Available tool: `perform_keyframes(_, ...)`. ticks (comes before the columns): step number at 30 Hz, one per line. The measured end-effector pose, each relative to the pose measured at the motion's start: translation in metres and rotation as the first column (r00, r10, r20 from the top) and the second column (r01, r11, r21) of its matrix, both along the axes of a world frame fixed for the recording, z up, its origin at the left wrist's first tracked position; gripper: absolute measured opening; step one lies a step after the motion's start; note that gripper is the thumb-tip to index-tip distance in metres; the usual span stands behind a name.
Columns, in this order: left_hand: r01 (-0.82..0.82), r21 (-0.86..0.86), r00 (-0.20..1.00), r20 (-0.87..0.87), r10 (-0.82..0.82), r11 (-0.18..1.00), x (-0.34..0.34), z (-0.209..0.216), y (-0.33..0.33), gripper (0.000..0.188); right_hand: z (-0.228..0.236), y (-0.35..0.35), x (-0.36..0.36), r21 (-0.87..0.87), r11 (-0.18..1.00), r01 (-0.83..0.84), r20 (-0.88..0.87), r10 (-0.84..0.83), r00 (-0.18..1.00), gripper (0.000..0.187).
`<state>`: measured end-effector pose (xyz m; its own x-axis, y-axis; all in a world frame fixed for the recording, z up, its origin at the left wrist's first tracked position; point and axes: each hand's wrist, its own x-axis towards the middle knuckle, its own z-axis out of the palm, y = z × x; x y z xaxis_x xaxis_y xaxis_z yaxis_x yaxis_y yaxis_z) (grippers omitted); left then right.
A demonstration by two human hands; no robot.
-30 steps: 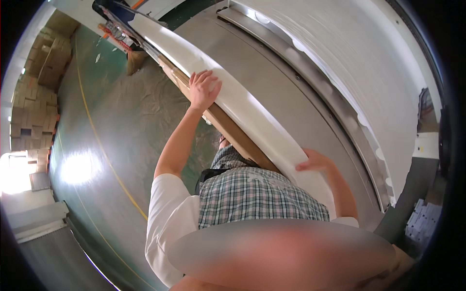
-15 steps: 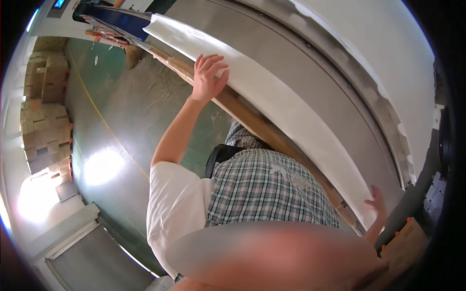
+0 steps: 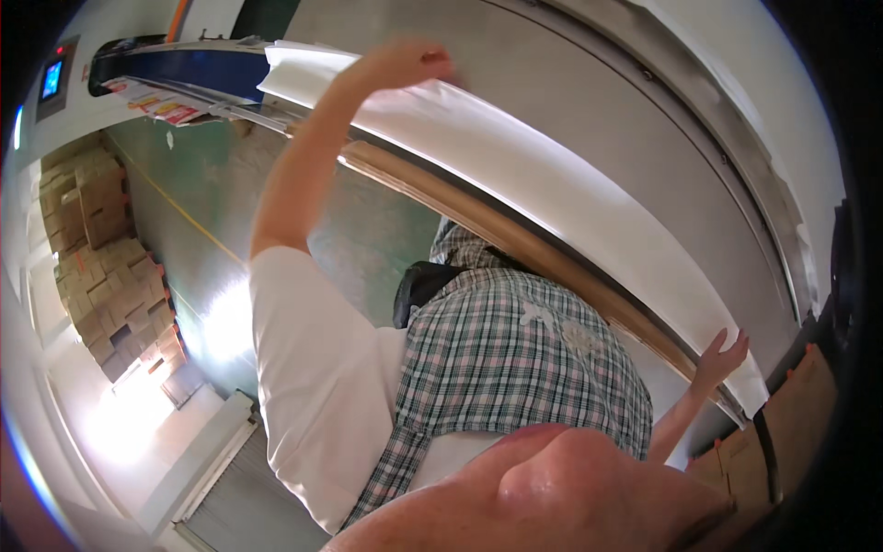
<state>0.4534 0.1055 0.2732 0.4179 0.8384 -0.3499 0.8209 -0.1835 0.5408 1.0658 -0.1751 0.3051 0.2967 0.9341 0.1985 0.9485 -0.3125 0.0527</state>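
1. The left hand (image 3: pixel 395 69) is over the upper edge of a white strip (image 3: pixel 552 189), fingers bent and blurred; I cannot tell whether its grip is pinching the material or empty.
2. The right hand (image 3: pixel 722 357) is at the strip's right end, its grip wide, fingers and thumb spread, nothing enclosed.
3. The strip lies along the near side of a long grey desk (image 3: pixel 552 83), running from beyond the left hand to just past the right one.
4. By my judgement, laying it out lengthwise is largely done; slight ripples by the left hand look not yet flattened. Whether anything remains at the right end cannot be told.
5. The strip looks thin and pliable, softly glossy, with an uneven left end beside a smooth blue panel (image 3: pixel 198 72).
6. Nearer the body, a straight brown rail (image 3: pixel 478 213) runs beside the strip, resembling wood or cardboard.
7. The person wears a woven plaid apron (image 3: pixel 515 359).
8. Farther off, boxy cardboard cartons (image 3: pixel 110 294) are stacked on the shiny green floor (image 3: pixel 207 198).
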Motion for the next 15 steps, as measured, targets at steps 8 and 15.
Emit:
perform_keyframes(8, 0.333, -0.388, 0.893, -0.162, -0.419, 0.859, 0.061, 0.027, 0.045, 0.049, 0.000, -0.010, 0.059, -0.005, 0.921, 0.389, -0.204, -0.382, 0.902, 0.047)
perform_keyframes(15, 0.173, -0.696, 0.937, -0.101, -0.333, 0.697, 0.015, 0.009, 0.040, 0.062, -0.020, -0.033, 0.081, -0.046, 0.900, 0.434, 0.024, -0.433, 0.901, 0.054)
